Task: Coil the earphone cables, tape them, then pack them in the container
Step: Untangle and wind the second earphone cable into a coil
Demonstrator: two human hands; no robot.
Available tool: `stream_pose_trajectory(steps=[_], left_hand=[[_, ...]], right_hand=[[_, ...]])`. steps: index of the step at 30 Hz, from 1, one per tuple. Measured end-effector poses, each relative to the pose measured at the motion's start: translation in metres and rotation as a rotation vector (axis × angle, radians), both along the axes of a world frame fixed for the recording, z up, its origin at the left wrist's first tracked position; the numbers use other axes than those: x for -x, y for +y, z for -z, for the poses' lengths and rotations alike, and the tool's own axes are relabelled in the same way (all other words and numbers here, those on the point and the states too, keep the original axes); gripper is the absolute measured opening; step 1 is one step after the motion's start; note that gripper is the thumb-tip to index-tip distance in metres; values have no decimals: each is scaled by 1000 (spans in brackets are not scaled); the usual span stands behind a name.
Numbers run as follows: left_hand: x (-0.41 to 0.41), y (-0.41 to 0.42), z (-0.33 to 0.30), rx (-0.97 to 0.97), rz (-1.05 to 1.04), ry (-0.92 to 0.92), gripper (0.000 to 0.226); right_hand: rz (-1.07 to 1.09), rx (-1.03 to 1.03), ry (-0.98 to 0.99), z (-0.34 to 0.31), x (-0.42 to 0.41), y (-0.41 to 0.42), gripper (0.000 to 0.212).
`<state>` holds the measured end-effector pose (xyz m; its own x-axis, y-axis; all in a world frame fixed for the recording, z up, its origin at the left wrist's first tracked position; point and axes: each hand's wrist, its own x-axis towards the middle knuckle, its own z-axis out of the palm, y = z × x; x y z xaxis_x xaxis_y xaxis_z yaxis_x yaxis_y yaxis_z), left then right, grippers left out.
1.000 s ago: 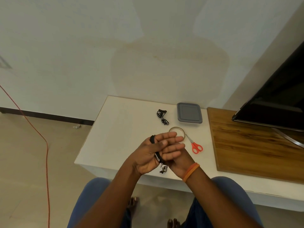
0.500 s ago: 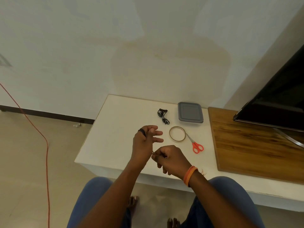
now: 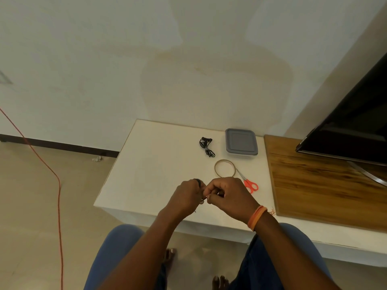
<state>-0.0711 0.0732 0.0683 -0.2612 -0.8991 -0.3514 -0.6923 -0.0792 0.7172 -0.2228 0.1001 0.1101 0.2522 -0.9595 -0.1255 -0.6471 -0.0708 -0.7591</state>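
Note:
Both hands meet over the front of the white table (image 3: 150, 164). My left hand (image 3: 188, 196) grips a coil of black earphone cable (image 3: 198, 182), mostly hidden inside the fist. My right hand (image 3: 228, 195), with an orange band at the wrist, has its fingers curled and pinches the cable end against the left hand. A second black earphone (image 3: 207, 146) lies coiled and bound further back. A roll of clear tape (image 3: 224, 168) and red-handled scissors (image 3: 249, 184) lie just beyond my right hand. The grey lidded container (image 3: 241, 143) stands at the back.
A wooden board (image 3: 324, 185) lies at the right with a dark TV screen (image 3: 356, 130) standing on it. An orange cord (image 3: 52, 174) runs across the floor at the left. My knees and bare feet show below the table's front edge.
My left hand's fingers have curled in around the coil. My right hand has turned and come up against the left, and both hands moved slightly further over the table.

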Motion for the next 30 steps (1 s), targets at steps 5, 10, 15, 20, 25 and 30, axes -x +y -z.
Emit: stream_pose_trajectory(steps=[5, 10, 15, 20, 25, 30], left_hand=[[-2, 7, 1, -256, 154, 248, 22], [1, 14, -9, -478, 69, 537, 28], [2, 13, -6, -726, -9, 656, 49], [0, 10, -5, -944, -41, 834, 73], [2, 13, -8, -947, 133, 804, 94], [-6, 12, -9, -869, 185, 906, 62]], right_hand=[[-89, 46, 49, 1, 2, -1, 16], [0, 129, 15, -2, 10, -6, 8], [45, 203, -3, -1, 16, -10, 5], [39, 235, -10, 3, 17, -12, 6], [-8, 296, 19, 8, 15, -14, 1], [89, 64, -236, 8, 11, -13, 11]])
